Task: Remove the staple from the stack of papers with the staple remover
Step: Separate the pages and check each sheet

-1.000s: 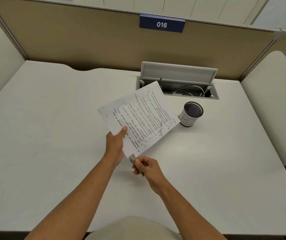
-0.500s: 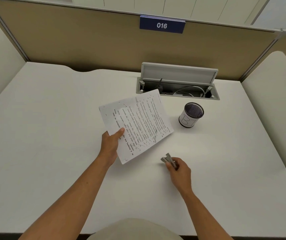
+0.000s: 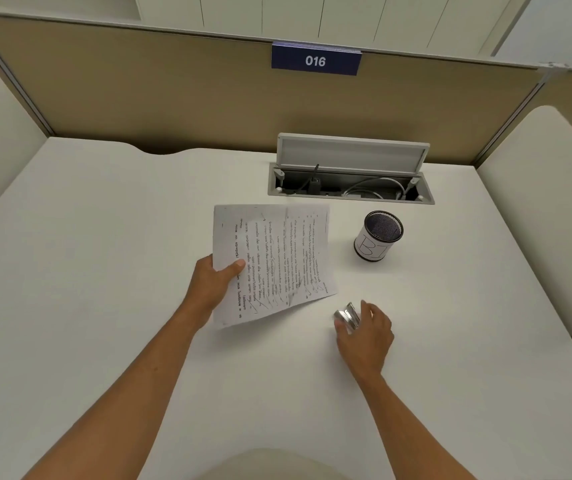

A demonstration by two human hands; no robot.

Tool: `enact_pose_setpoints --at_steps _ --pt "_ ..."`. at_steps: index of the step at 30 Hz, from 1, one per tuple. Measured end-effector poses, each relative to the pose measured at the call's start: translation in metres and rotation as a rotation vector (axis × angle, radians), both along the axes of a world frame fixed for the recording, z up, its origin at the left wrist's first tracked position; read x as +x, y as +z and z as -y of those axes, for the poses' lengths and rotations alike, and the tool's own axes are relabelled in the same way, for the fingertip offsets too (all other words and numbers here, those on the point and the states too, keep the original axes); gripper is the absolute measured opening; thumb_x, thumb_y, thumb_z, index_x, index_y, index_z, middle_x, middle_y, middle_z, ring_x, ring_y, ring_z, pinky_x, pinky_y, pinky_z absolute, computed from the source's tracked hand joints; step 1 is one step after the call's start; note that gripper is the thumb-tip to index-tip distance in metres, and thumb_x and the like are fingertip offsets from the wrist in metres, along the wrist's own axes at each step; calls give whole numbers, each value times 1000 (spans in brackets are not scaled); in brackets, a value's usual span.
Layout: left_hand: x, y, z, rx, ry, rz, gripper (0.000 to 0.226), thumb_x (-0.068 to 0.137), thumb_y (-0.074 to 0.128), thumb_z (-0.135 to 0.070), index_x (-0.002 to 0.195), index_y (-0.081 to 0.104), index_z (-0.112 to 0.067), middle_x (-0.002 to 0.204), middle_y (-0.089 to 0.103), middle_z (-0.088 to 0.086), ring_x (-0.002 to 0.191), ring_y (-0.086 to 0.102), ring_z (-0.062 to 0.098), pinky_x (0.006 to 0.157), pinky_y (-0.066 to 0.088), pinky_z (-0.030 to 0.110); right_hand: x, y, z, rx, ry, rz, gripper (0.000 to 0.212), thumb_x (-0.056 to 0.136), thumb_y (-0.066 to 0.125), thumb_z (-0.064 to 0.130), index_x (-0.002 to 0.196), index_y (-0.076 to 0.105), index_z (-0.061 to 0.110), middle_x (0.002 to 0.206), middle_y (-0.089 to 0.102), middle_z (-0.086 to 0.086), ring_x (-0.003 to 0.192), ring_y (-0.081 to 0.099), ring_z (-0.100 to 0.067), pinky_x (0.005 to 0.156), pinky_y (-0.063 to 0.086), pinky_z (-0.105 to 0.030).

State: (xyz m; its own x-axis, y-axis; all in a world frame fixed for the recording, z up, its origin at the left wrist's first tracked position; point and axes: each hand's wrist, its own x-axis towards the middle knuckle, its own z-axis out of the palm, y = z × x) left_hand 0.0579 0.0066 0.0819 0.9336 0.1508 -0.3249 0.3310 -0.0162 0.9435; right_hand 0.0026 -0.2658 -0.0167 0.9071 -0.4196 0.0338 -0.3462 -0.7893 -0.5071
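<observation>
Since a second ago the staple remover has come away from the papers' near corner and gone to the right, while the sheets have turned squarer to the desk. The left hand (image 3: 213,284) pinches the stack of papers (image 3: 272,263) by its left edge, thumb on top, the sheets low over the white desk (image 3: 104,271). Apart to the right, the right hand (image 3: 364,332) curls its fingers around the metal staple remover (image 3: 346,315). Farther back stands a mesh pen cup (image 3: 378,237). No staple is discernible; if pulled, it may drop unseen, and the thin, one-edge grip could let loosened sheets slide apart.
</observation>
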Motion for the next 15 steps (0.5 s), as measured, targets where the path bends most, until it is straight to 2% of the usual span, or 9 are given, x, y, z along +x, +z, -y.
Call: enact_pose_setpoints --at_steps 3,6,9,11,12,13,14,15 --pt "6 17 -5 145 -147 60 19 95 62 -23 114 64 -24 102 73 -3 87 73 17 76 61 42 17 27 -8 120 87 145 65 80 72 22 137 45 8 139 48 -13 131 38 -30 106 31 -44" --pt "13 37 -9 320 -339 134 14 96 60 -23 108 66 -26 99 71 -8 86 70 10 69 59 30 43 66 -15 156 234 293 69 80 72 17 141 40 10 145 43 -11 136 33 -27 111 27 -42" --pt "19 55 -10 483 -462 183 15 96 58 -21 106 70 -19 102 70 -4 92 67 14 75 56 33 67 107 -20 149 355 317 72 83 72 19 144 35 13 151 36 -8 142 25 -25 115 18 -42" --pt "21 67 -9 555 -516 209 17 97 56 -20 108 69 -20 103 69 -3 93 66 15 79 56 37 79 128 -19 133 439 288 60 84 70 18 139 44 15 146 43 -7 140 30 -24 115 21 -44" --pt "22 73 -8 587 -543 223 18 97 55 -20 108 69 -21 102 68 -4 93 65 16 79 57 37 83 136 -18 150 488 264 48 86 68 17 131 51 15 139 51 -6 134 38 -23 112 28 -44" --pt "22 78 -7 612 -561 237 18 97 55 -19 107 68 -23 100 66 -5 92 64 16 79 57 37 85 141 -18 190 527 226 33 88 66 15 120 58 15 127 59 -5 123 49 -21 105 39 -40" --pt "24 83 -6 639 -572 254 17 97 55 -18 105 68 -25 98 64 -7 92 63 17 79 57 37 86 145 -17 231 551 182 19 90 63 14 109 62 15 113 64 -1 108 56 -19 92 47 -33" --pt "24 86 -5 668 -580 272 17 97 55 -17 104 66 -28 97 63 -8 92 63 19 79 57 37 85 146 -16 279 561 143 9 91 61 13 99 62 16 100 66 2 95 60 -16 79 49 -25"
